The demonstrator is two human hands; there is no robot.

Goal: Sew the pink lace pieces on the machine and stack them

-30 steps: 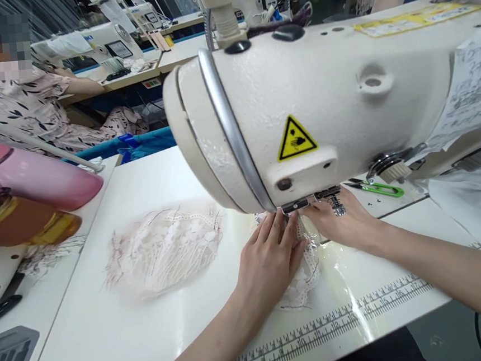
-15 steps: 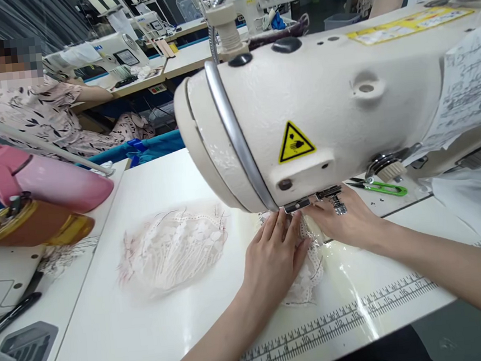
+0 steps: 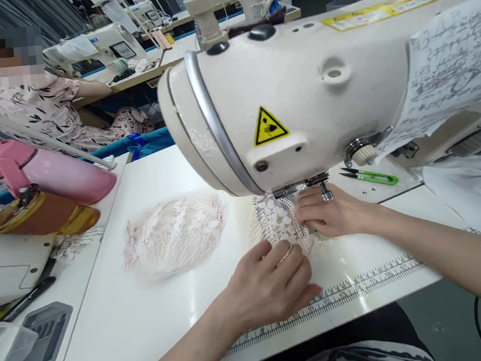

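A white lace piece [image 3: 275, 218] with a scalloped dotted trim lies under the head of the sewing machine [image 3: 301, 102], partly beneath the presser-foot area. My right hand [image 3: 333, 211] is closed at the lace's right edge, its fingers bent beside the metal needle parts. Nearer to me, my left hand [image 3: 270, 282] is curled over the lace's front edge, the fingertips mostly hidden behind the knuckles. A pile of similar sheer lace pieces [image 3: 178, 236] with reddish loose threads rests on the white table [image 3: 138, 318] to the left.
Green thread snips [image 3: 370, 176] lie right of the needle area. A printed ruler [image 3: 331, 302] runs along the front edge. White cloth [image 3: 468, 188] is at the right. A pink bottle [image 3: 67, 173] and an amber container [image 3: 50, 217] stand left. Another person [image 3: 40, 108] sits beyond.
My left hand has drawn back toward me from the needle area and its fingers have curled, uncovering more lace. The right hand stays beside the needle. The view has shifted slightly.
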